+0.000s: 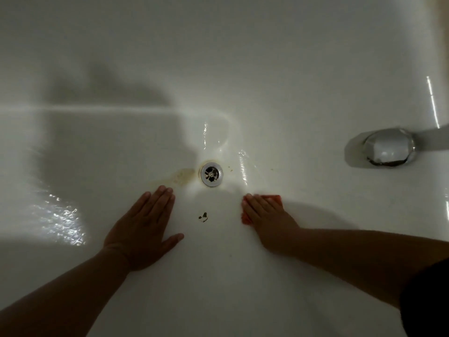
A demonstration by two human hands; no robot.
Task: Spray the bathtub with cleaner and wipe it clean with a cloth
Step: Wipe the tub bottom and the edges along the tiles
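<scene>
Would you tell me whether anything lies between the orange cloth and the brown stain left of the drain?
Nothing raised does; only the drain lies along that path. The right hand presses the cloth lower right of it, and the left hand rests flat below the stain, not covering it.

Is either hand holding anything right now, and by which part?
Nothing is gripped. The right hand presses flat on top of the orange cloth; the left hand lies flat on the bathtub floor.

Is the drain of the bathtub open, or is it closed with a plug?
Open. The drain shows its metal crossbars and the dark holes between them, and no plug sits in it.
</scene>
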